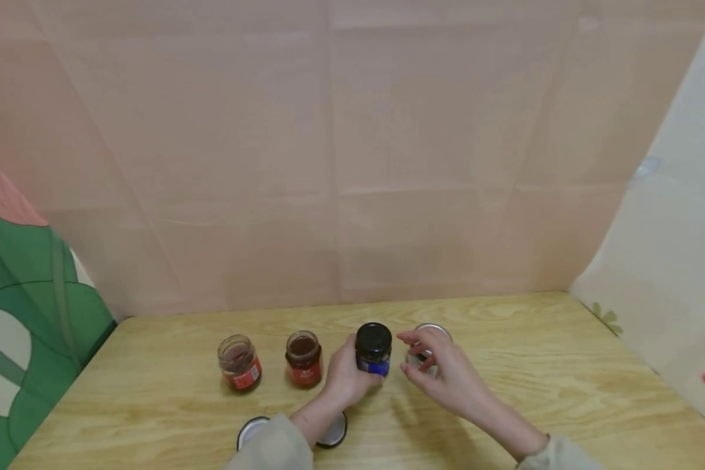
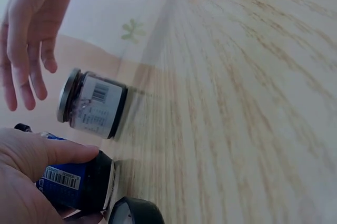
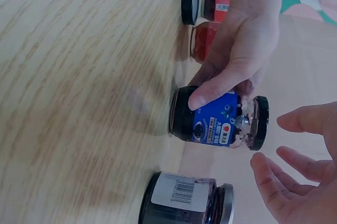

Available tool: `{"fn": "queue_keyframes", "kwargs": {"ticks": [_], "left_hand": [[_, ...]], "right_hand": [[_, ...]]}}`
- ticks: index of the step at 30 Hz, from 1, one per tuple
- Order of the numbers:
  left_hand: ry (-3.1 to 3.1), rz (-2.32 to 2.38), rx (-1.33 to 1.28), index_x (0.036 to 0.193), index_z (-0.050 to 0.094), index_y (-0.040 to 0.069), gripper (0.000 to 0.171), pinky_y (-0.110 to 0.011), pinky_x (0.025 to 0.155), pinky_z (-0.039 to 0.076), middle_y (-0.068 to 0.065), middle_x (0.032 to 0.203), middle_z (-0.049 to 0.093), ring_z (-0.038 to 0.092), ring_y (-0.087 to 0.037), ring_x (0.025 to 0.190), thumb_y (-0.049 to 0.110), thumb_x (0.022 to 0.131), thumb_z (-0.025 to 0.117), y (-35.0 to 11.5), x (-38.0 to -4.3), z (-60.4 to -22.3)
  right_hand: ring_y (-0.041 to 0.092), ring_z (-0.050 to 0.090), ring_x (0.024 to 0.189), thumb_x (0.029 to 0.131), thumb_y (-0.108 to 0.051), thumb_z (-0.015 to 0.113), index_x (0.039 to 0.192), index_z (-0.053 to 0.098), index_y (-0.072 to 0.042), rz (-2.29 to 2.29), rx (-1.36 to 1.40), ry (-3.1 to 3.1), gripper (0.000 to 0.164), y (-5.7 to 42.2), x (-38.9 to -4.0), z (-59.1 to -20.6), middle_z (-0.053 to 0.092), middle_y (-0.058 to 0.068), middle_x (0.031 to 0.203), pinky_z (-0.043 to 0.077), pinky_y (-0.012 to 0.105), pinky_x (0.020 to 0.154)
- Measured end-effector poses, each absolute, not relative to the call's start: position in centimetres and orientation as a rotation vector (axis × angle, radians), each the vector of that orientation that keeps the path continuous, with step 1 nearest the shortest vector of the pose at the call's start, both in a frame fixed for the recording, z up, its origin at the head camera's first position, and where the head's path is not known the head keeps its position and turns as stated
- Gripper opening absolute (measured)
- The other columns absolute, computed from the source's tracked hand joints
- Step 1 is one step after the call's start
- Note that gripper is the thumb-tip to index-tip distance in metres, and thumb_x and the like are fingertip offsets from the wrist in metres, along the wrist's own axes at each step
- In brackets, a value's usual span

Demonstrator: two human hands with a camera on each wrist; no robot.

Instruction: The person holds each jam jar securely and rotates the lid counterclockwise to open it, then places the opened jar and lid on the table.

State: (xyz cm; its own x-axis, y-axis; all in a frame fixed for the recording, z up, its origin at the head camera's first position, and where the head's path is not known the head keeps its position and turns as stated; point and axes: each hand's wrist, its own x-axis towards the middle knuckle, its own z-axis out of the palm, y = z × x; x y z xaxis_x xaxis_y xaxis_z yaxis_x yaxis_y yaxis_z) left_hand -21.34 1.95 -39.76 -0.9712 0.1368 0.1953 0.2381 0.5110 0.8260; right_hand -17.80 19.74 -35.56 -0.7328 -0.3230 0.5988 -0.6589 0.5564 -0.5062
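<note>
Head view: the left hand [image 1: 345, 375] is low in the middle of the frame. Its grip is curled round the blue jar [image 1: 374, 350], which has a black cap on top. The right hand [image 1: 443, 372] is just to the right of it, with its grip spread. Behind its fingers is a jar with a silver cap, the silver jar [image 1: 437, 328]. Two red jars [image 1: 303, 365] with open tops stand on the worktop [image 1: 534, 365], left of the left hand. Two loose lids [image 1: 333, 431] lie at the bottom of the frame, partly behind the left arm. A pink sheet [image 1: 329, 163] fills the top.

Left wrist view: everything looks tipped over. The blue jar is at the lower left, with the thumb along its side. The silver jar is just above it. The right hand hangs at the upper left. A lid shows at the bottom.

Right wrist view: the blue jar is near the middle, its blue label showing. The right hand's thumb and fingers are apart at the lower right, near the black cap. The silver jar is at the bottom.
</note>
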Motion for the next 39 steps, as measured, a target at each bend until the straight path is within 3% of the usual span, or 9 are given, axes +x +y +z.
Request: {"fn": "queue_keyframes", "kwargs": {"ticks": [7, 15, 28, 39], "left_hand": [[-2.626, -1.45, -0.279, 0.109, 0.057, 0.003, 0.064, -0.05, 0.091, 0.047, -0.014, 0.103, 0.067, 0.062, -0.035, 0.1, 0.002, 0.053, 0.089, 2.0, -21.1, -39.4], [-2.647, -1.383, -0.387, 0.096, 0.052, 0.012, 0.061, -0.036, 0.079, 0.046, -0.002, 0.094, 0.063, 0.058, -0.017, 0.087, 0.007, 0.049, 0.091, 1.4, -19.7, -39.1], [-2.652, -1.332, -0.574, 0.099, 0.055, 0.02, 0.055, -0.032, 0.079, 0.044, 0.006, 0.095, 0.055, 0.052, -0.012, 0.09, 0.016, 0.056, 0.089, 0.5, -18.4, -37.1], [-2.584, -1.199, -0.532, 0.102, 0.057, 0.021, 0.06, -0.03, 0.077, 0.045, 0.008, 0.095, 0.053, 0.054, -0.011, 0.087, 0.022, 0.052, 0.092, -0.2, -17.7, -37.1]], "right_hand": [[0.016, 0.062, 0.082, 0.076, 0.003, 0.075, 0.114, 0.062, -0.003, 1.042, 0.773, -2.363, 0.041, 19.7, -17.6, -35.7, 0.063, 0.007, 0.103, 0.052, 0.021, 0.06], [0.013, 0.06, 0.081, 0.081, -0.017, 0.077, 0.116, 0.061, -0.003, 1.11, 0.667, -2.409, 0.041, 19.6, -17.0, -35.9, 0.063, 0.004, 0.1, 0.052, 0.022, 0.06], [0.007, 0.052, 0.078, 0.081, -0.03, 0.076, 0.111, 0.066, -0.013, 1.158, 0.631, -2.457, 0.036, 19.5, -17.3, -34.9, 0.059, -0.005, 0.087, 0.052, 0.023, 0.059], [0.001, 0.051, 0.067, 0.085, -0.032, 0.072, 0.099, 0.069, -0.016, 1.116, 0.555, -2.497, 0.022, 19.0, -17.5, -34.3, 0.055, -0.007, 0.077, 0.048, 0.024, 0.058]]}}
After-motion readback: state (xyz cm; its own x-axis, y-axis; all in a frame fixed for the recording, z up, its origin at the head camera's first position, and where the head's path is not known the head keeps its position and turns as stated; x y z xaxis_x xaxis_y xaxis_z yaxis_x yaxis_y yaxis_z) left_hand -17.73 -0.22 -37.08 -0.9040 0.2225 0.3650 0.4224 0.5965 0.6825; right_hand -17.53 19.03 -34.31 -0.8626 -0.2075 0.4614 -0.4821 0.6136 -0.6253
